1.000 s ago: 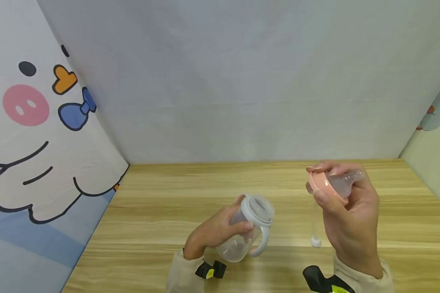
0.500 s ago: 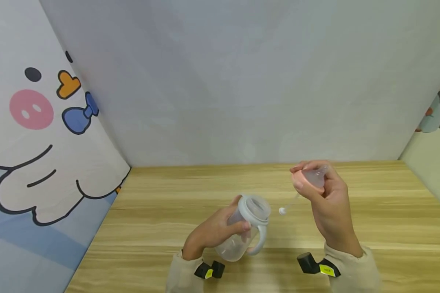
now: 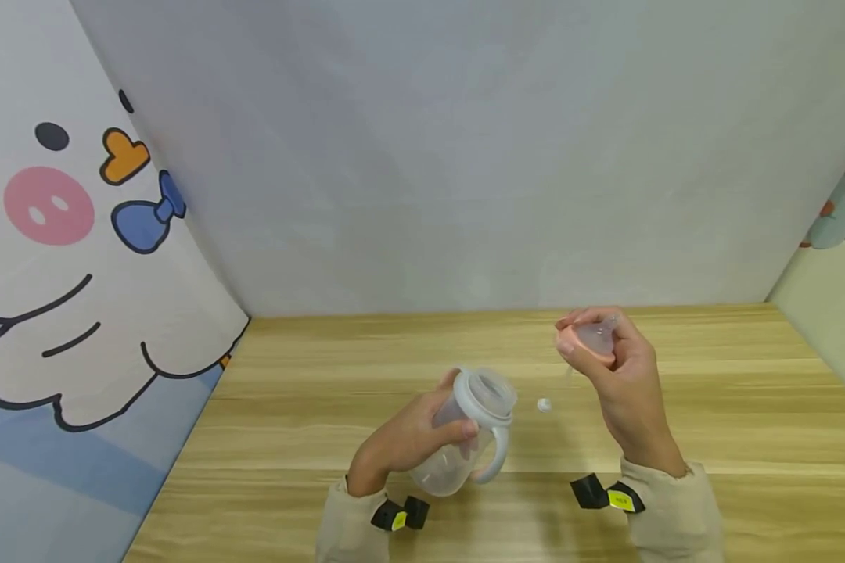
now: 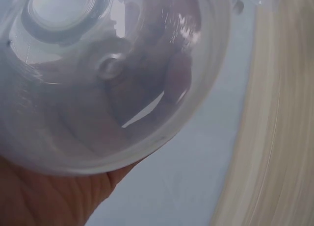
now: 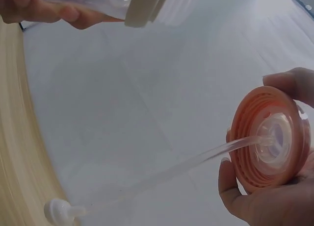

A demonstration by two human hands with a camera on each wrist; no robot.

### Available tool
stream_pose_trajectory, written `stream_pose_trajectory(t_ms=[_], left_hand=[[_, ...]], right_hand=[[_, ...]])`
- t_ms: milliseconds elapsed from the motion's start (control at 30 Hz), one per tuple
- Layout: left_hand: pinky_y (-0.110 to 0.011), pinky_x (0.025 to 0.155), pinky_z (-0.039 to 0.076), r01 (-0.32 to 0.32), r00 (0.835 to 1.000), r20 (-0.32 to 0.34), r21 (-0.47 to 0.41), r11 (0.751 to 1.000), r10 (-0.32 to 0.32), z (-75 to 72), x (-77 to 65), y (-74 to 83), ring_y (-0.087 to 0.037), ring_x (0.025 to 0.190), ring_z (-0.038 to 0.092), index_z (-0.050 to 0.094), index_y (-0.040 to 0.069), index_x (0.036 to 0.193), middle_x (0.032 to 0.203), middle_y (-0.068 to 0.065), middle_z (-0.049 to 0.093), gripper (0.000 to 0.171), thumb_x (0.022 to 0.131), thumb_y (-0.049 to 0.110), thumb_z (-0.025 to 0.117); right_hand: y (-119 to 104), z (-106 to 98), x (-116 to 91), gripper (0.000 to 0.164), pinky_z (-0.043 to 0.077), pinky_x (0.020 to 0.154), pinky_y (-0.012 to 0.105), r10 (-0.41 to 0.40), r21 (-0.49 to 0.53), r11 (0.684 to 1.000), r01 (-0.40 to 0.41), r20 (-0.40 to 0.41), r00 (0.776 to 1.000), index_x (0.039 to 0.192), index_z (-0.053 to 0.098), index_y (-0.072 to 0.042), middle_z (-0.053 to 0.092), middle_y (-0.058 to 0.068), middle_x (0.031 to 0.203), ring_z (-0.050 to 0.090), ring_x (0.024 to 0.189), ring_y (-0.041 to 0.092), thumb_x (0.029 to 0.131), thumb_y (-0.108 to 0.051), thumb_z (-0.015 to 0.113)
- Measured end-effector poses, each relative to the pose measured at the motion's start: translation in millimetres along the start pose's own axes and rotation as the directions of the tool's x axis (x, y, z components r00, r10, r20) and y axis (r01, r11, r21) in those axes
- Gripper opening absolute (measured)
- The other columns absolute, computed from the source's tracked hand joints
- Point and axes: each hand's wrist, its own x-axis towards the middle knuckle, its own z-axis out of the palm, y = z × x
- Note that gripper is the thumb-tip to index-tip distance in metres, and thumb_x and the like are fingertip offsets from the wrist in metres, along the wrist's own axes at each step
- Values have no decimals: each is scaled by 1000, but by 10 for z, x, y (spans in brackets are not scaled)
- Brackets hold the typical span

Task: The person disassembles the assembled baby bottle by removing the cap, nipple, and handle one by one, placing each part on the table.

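Observation:
A clear baby bottle (image 3: 445,467) with a pale grey-blue collar and side handles tilts to the right in my left hand (image 3: 411,432), which grips it round the body. Its mouth is uncovered, and the left wrist view looks onto the bottle's rounded base (image 4: 122,113). My right hand (image 3: 630,383) pinches the pink collar of a bottle nipple top (image 3: 595,342) by its edge. From the threaded underside of that pink collar (image 5: 267,138) a thin clear straw (image 5: 181,169) reaches out, ending in a white weighted ball (image 5: 58,211). The ball hangs just right of the bottle mouth.
Both hands are above a light wood-grain table (image 3: 289,391). A plain pale backdrop (image 3: 465,156) rises behind it, and a cartoon-printed cloth (image 3: 113,313) stands along the left side. Black camera straps sit on both wrists.
My right hand has moved left with the pink nipple top, bringing the straw's white ball beside the bottle mouth. The left hand and bottle have barely shifted.

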Motion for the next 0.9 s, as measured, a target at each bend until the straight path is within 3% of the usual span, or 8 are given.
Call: stream_pose_trajectory(t_ms=[167, 367, 667, 900], left_hand=[[-26, 86, 50, 16, 1000, -5, -9, 1000, -16, -17, -3, 14, -2, 94, 55, 48, 9, 134, 123, -8, 49, 75, 96, 73, 43], [-26, 87, 50, 18, 1000, -8, -7, 1000, -18, -23, -8, 27, -3, 95, 55, 51, 10, 133, 126, -6, 47, 76, 95, 74, 42], [-26, 87, 50, -17, 1000, 4, -15, 1000, 17, -18, 6, 21, -2, 93, 55, 55, 9, 129, 128, -8, 45, 68, 98, 69, 44], [-25, 87, 51, -33, 999, 6, -25, 999, 33, -22, -15, 37, 2, 91, 57, 55, 6, 127, 124, -10, 48, 73, 97, 71, 43]], right_hand=[[44, -14, 13, 19, 54, 75, 17, 10, -53, 999, -9, 20, 1000, 106, 57, -4, 65, 4, 114, 65, 95, 10, 92, 6, 66], [87, -15, 20, 19, 55, 77, 18, 26, -80, 996, -27, -8, 1000, 106, 57, 2, 66, 6, 114, 66, 96, 11, 91, 6, 67], [185, -55, 27, 25, 54, 75, 16, 49, -191, 981, -40, 40, 998, 111, 57, 1, 62, 4, 122, 64, 98, 9, 90, 0, 72], [310, -23, 31, 32, 56, 78, 17, 55, -263, 964, -43, 40, 998, 115, 59, 3, 63, 0, 124, 67, 99, 10, 88, -2, 75]])
